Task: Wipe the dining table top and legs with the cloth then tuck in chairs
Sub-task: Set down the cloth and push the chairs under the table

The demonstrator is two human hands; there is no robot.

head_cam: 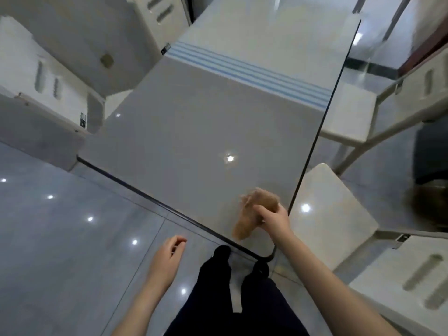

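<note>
Cloth [252, 214] is gripped by the right hand [275, 220] near the counter [194, 132] corner; left hand [168, 257] hangs loosely curled, empty. Bunched so, it may skip patches.

No word, number or brand can be read anywhere. A small black-and-white sticker [83, 120] sits on the frame of the near left chair [24, 57] beside the dining table's [194, 122] left edge. A second sticker [165, 49] sits on the far left chair [148, 27] farther along that edge, and a third sticker [403, 238] on the back frame of the right chair [334, 214], by the right edge close to the near corner; on all three the print is too small and blurred to make out.
</note>
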